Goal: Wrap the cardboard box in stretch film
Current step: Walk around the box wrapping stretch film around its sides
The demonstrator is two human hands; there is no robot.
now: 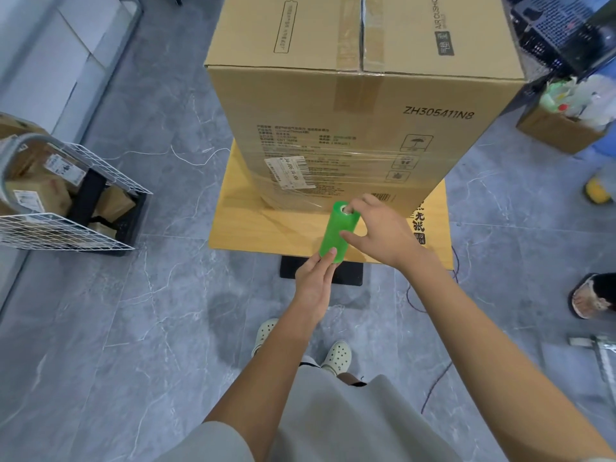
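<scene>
A tall cardboard box [360, 105] stands on a flat yellow board [253, 225] over a black base. Clear stretch film [333, 168] bands the box's lower part, over the shipping label. A green roll of stretch film [335, 230] is held upright in front of the box's near bottom edge, and film runs from it to the box. My right hand [380, 225] grips the roll's top end, a finger at its core and the thumb on its side. My left hand [315, 281] holds the roll's bottom end from below.
A white wire cart [76, 208] with parcels stands on the left. At right are an open carton of bottles [563, 125], a yellow object [598, 191] and black crates [550, 28]. A thin cable [430, 388] lies on the grey tile floor beside my feet [336, 356].
</scene>
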